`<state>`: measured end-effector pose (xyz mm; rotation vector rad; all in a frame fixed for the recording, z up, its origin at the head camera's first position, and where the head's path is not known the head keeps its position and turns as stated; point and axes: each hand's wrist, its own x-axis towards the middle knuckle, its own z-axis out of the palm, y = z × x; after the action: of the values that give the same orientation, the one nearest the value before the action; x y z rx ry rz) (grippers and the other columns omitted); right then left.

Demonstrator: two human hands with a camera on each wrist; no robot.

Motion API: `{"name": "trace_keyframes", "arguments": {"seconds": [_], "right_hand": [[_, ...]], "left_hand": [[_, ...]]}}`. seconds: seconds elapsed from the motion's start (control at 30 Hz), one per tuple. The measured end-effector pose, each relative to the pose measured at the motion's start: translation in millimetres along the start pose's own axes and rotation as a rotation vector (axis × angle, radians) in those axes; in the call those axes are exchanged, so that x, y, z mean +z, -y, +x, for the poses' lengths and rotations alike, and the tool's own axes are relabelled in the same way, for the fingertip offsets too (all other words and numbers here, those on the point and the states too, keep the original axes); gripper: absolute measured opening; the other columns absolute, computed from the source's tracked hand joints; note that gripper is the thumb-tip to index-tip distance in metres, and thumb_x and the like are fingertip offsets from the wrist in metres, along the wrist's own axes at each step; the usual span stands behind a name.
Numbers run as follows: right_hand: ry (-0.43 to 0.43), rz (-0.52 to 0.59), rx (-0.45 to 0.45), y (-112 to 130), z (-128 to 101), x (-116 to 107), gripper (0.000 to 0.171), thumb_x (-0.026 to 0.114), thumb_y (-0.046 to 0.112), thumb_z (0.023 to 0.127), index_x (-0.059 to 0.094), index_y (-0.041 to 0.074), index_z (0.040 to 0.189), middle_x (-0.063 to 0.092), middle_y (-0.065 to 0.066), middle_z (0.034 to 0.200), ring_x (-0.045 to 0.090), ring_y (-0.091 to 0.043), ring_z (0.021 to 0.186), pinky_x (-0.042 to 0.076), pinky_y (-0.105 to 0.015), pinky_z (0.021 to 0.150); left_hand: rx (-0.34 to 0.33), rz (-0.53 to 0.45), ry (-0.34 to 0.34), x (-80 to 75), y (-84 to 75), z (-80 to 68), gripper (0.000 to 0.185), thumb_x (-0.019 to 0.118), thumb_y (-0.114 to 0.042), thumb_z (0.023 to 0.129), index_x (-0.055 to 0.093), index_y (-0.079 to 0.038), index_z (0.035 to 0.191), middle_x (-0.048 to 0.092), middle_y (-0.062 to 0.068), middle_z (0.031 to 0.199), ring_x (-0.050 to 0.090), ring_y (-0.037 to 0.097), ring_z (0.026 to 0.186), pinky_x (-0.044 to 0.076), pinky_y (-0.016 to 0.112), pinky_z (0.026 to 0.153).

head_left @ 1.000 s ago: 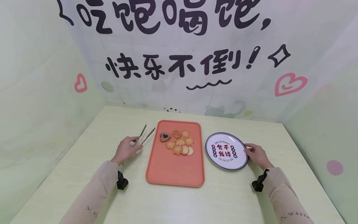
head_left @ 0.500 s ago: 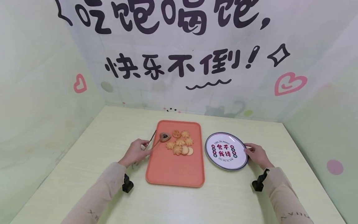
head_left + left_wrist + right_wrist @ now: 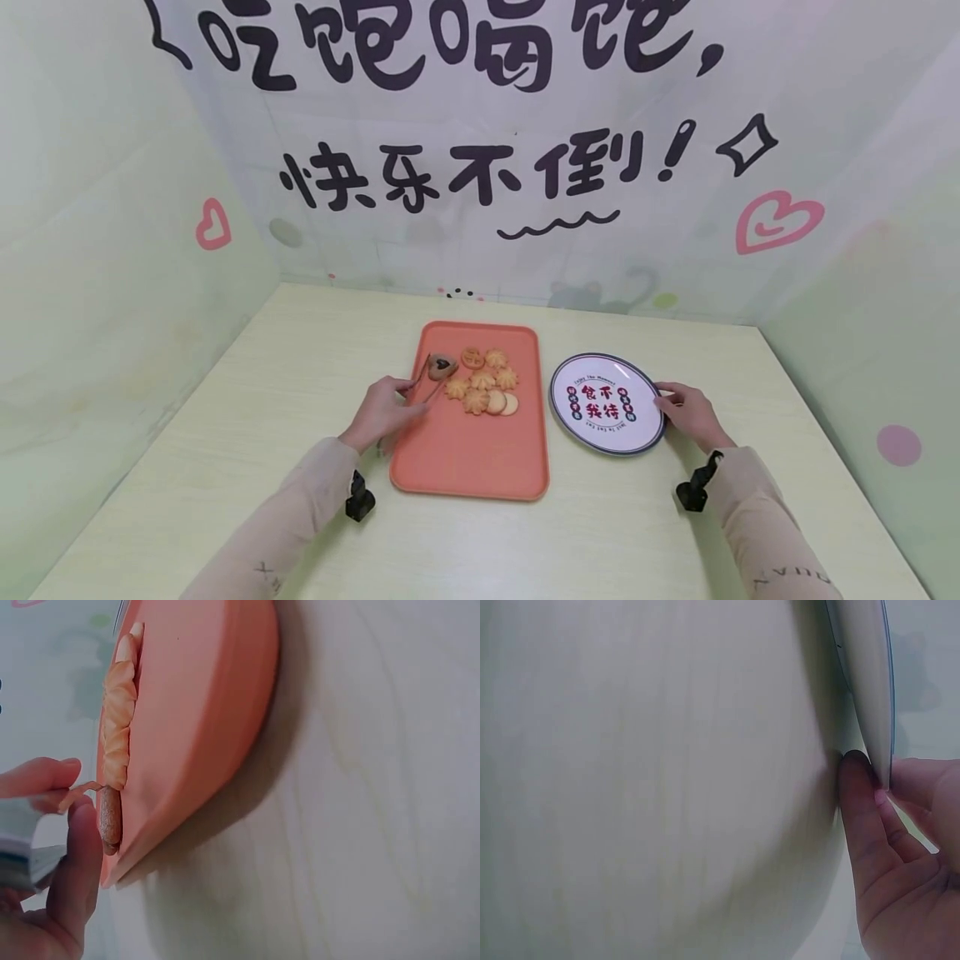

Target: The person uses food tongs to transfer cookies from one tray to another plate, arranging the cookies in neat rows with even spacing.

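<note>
My left hand [image 3: 403, 398] grips a pair of slim tongs [image 3: 424, 384] at the left edge of an orange tray [image 3: 465, 458]. The tong tips sit at a dark heart-shaped cookie [image 3: 442, 365]; whether they pinch it is unclear. Several golden flower-shaped and round cookies [image 3: 483, 385] lie beside it. In the left wrist view my fingers [image 3: 79, 862] hold the tongs [image 3: 79, 793] next to the brown cookie [image 3: 110, 821] on the tray [image 3: 202, 712]. My right hand [image 3: 666, 402] holds the right rim of a white printed plate [image 3: 607, 433]; the thumb [image 3: 859, 802] lies under its rim [image 3: 866, 682].
The tray and plate rest side by side on a pale wooden table [image 3: 300, 358], boxed in by light green walls left and right and a lettered banner [image 3: 480, 167] at the back. The near half of the tray holds no cookies.
My left hand has carried the tongs rightward from the bare table to the tray's left edge, bringing their tips to the heart-shaped cookie. The right hand and plate have stayed put.
</note>
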<state>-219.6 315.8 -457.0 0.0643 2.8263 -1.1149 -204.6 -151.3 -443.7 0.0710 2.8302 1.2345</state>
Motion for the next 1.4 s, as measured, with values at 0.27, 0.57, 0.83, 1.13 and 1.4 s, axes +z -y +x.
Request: {"name": "trace_keyframes", "arguments": {"seconds": [0.27,0.57,0.83,1.13,1.4], "right_hand": [[0.002,0.003,0.0,1.3,-0.7,-0.3,0.039,0.048,0.01,0.09,0.044,-0.008,0.125,0.055,-0.023,0.096,0.053,-0.019,0.071,0.042,-0.021,0.055],[0.004,0.002,0.012,0.0,0.1,0.7,0.04,0.049,0.011,0.09,0.043,-0.007,0.125,0.055,-0.022,0.096,0.052,-0.019,0.071,0.042,-0.02,0.055],[0.006,0.003,0.01,-0.4,-0.1,-0.4,0.04,0.047,0.012,0.092,0.042,-0.007,0.127,0.055,-0.023,0.098,0.053,-0.022,0.075,0.042,-0.02,0.056],[0.008,0.004,0.01,1.0,-0.7,-1.0,0.041,0.047,0.012,0.092,0.042,-0.007,0.127,0.054,-0.023,0.098,0.053,-0.021,0.074,0.042,-0.02,0.056],[0.001,-0.001,0.008,-1.5,0.2,-0.7,0.041,0.047,0.014,0.092,0.042,-0.007,0.127,0.054,-0.025,0.1,0.053,-0.024,0.079,0.042,-0.021,0.058]], "left_hand": [[-0.043,-0.03,-0.023,8.8,-4.1,-0.5,0.052,0.073,-0.023,0.072,0.058,0.003,0.114,0.054,0.014,0.103,0.05,0.021,0.083,0.043,0.031,0.068],[-0.018,-0.001,-0.06,13.6,-7.0,-4.0,0.054,0.073,-0.024,0.072,0.057,0.005,0.115,0.054,0.014,0.102,0.051,0.024,0.089,0.043,0.038,0.076],[-0.008,0.017,-0.07,17.3,-8.1,-4.2,0.055,0.073,-0.026,0.072,0.057,0.005,0.114,0.053,0.016,0.102,0.051,0.025,0.092,0.043,0.04,0.079],[-0.01,-0.012,-0.091,18.1,-8.5,-6.4,0.056,0.073,-0.026,0.071,0.056,0.004,0.116,0.054,0.017,0.103,0.052,0.022,0.088,0.044,0.038,0.078],[-0.04,-0.013,-0.054,19.4,-7.9,-4.5,0.058,0.071,-0.026,0.074,0.053,0.004,0.119,0.054,0.012,0.094,0.047,0.021,0.079,0.041,0.036,0.072]]}}
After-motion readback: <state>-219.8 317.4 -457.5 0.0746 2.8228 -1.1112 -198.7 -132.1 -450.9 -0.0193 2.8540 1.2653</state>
